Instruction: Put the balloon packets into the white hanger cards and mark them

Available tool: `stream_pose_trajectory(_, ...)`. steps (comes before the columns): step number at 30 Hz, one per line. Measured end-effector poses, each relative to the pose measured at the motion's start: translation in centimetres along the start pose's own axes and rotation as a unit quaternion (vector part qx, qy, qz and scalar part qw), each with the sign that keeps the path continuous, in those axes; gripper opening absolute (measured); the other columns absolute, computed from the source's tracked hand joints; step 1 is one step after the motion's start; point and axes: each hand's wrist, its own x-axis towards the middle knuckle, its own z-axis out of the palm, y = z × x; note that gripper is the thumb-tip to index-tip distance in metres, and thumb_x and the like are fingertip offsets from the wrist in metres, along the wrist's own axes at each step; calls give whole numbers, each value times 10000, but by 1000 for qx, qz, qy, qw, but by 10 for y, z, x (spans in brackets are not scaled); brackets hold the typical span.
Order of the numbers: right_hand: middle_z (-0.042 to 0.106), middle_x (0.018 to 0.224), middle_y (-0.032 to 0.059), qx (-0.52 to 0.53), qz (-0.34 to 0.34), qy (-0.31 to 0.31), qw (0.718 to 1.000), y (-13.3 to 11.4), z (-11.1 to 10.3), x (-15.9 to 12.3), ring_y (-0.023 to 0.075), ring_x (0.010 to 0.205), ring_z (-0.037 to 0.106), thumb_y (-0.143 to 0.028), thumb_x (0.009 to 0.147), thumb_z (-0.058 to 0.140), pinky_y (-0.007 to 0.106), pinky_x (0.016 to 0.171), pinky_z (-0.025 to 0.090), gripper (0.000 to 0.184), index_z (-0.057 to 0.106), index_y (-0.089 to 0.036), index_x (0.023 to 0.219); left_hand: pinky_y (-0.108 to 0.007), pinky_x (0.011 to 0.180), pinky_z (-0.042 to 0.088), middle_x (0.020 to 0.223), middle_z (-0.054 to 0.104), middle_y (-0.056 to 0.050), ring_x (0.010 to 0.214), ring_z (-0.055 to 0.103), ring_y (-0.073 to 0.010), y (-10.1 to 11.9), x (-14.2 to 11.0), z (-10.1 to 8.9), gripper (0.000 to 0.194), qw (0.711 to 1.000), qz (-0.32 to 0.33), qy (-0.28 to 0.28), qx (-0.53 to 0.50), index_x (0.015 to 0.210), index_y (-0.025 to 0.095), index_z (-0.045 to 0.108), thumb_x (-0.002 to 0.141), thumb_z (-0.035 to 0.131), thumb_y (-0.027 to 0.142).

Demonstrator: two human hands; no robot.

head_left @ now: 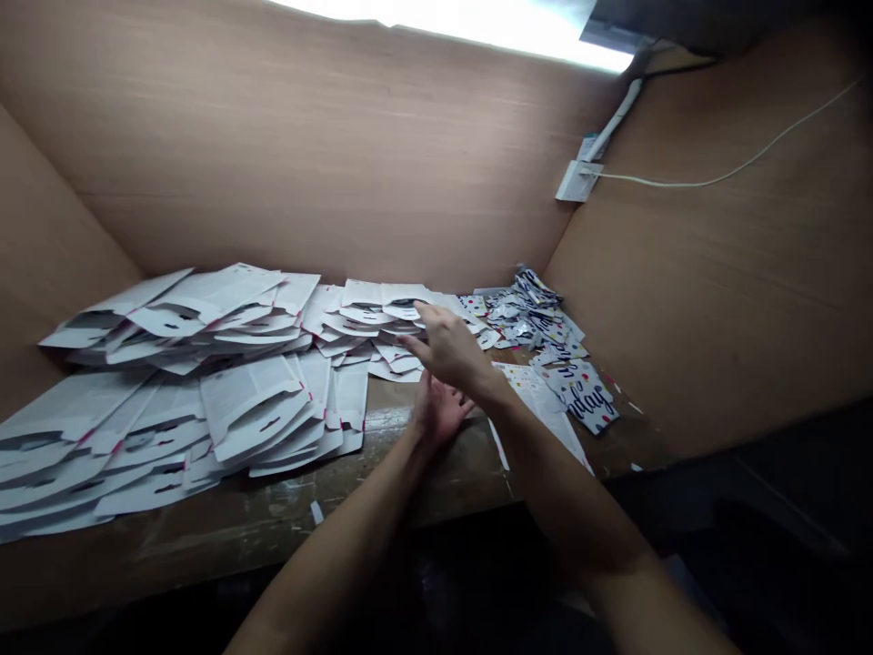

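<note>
My right hand (pixel 446 347) reaches over the far middle of the workbench, fingers stretched toward a pile of white die-cut cards (pixel 372 314); it holds nothing that I can see. My left hand (pixel 440 411) lies palm up just beneath the right wrist, fingers spread, empty, resting near the bench surface. More white cards with slot cut-outs lie fanned out in rows on the left (pixel 252 400) and at the back left (pixel 184 305). To the right of my hands lies a heap of printed packets with dark lettering and coloured dots (pixel 546 332).
The worn wooden bench (pixel 286 514) is boxed in by brown board walls at the back (pixel 341 164) and right. A white socket with a cable (pixel 576 177) hangs at the back right corner. A flat white sheet (pixel 538 409) lies under my right forearm.
</note>
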Motion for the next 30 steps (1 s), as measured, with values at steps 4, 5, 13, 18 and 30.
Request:
stream_pose_trajectory(4, 682, 1304, 146, -8, 101, 76, 992, 52, -41, -144, 347, 1248, 597, -580, 959, 675, 516, 1117, 436, 475, 678, -231, 1282, -446, 1007, 548, 1167, 724, -149, 1132, 694, -290, -2, 1, 9, 545, 997, -16, 74, -19, 1208, 214, 638, 965, 563, 696)
stream_pose_trajectory(5, 689, 1247, 159, -39, 187, 124, 974, 69, -51, -183, 359, 1192, 612, -625, 919, 693, 520, 1078, 457, 510, 686, -215, 1223, -439, 993, 556, 1138, 725, -154, 1101, 700, -287, -4, 2, 11, 547, 996, -24, 81, -19, 1189, 205, 643, 947, 595, 693)
stream_pose_trajectory(13, 657, 801, 58, -26, 506, 222, 833, 132, -39, -327, 278, 758, 634, -686, 676, 775, 410, 771, 506, 602, 610, -195, 984, -359, 871, 581, 1011, 743, -121, 934, 721, -233, -25, 0, 23, 441, 989, -57, 53, 126, 1143, 169, 696, 881, 777, 514)
stream_pose_trajectory(18, 665, 815, 36, -25, 485, 258, 835, 119, -33, -320, 259, 735, 637, -655, 713, 780, 383, 746, 498, 678, 614, -172, 1159, -348, 852, 566, 965, 749, -95, 851, 707, -199, -29, -6, 15, 390, 956, -20, 42, 289, 1069, 175, 726, 764, 900, 345)
stream_pose_trajectory(30, 604, 578, -2, 114, 438, 287, 844, 97, -34, -313, 173, 524, 524, -534, 853, 686, 286, 521, 382, 333, 655, -206, 807, -352, 830, 589, 909, 753, -55, 811, 704, -193, -39, -6, 6, 383, 900, -45, 22, 433, 942, 158, 752, 687, 955, 358)
